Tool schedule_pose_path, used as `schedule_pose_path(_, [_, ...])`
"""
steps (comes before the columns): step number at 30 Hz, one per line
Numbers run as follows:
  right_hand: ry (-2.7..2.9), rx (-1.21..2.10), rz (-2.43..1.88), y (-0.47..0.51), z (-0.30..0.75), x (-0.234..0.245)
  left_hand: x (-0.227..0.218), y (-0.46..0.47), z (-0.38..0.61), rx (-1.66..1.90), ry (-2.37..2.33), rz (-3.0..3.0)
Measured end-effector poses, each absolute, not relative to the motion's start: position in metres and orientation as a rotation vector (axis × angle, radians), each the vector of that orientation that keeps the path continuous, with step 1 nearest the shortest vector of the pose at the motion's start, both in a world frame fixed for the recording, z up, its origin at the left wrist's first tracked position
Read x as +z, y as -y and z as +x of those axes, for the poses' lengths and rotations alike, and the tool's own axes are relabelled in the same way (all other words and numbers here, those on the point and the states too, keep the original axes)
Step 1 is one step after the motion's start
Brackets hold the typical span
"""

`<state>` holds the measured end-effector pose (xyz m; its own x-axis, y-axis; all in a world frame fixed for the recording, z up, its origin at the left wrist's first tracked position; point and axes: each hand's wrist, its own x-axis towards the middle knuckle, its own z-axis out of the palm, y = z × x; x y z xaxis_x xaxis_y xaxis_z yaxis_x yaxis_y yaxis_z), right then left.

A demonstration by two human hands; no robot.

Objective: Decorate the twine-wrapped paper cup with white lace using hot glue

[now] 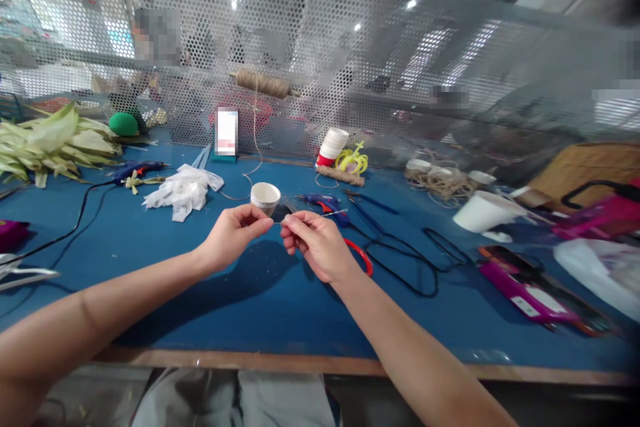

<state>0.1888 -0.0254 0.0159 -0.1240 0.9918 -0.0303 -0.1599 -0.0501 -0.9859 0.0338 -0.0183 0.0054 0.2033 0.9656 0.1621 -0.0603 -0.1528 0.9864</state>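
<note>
Both my hands are raised over the blue table point(240, 307), fingertips almost meeting. My left hand point(235, 233) is closed in a pinch and my right hand point(315, 243) is closed in a pinch too. Between them runs a thin pale strand or wire point(320, 215), too fine to name, with one end sticking out to the right. A white paper cup point(265, 197) stands just behind my hands. A blue glue gun point(325, 203) and a red-handled tool point(361, 255) lie right behind my right hand.
Twine spool point(263, 83) hangs on the perforated metal screen point(350, 67). Pale leaves point(50, 140), green ball point(123, 124), second glue gun point(135, 170), white plastic scrap point(183, 190) at left. Stacked cups point(333, 145), twine bundle point(445, 183), tipped cup point(483, 212), black cable point(420, 260), pink devices point(530, 293) at right.
</note>
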Motion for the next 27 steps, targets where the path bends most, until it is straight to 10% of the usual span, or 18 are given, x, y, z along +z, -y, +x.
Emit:
schedule_pose_path(21, [1.312,1.269,-0.974,0.029,0.19,0.018,0.013,0.01,0.021,0.723,-0.623,0.995])
schedule_pose_path(27, [1.21,1.358,-1.078,0.025,0.193,0.021,0.022,0.005,0.008,1.163,-0.722,2.138])
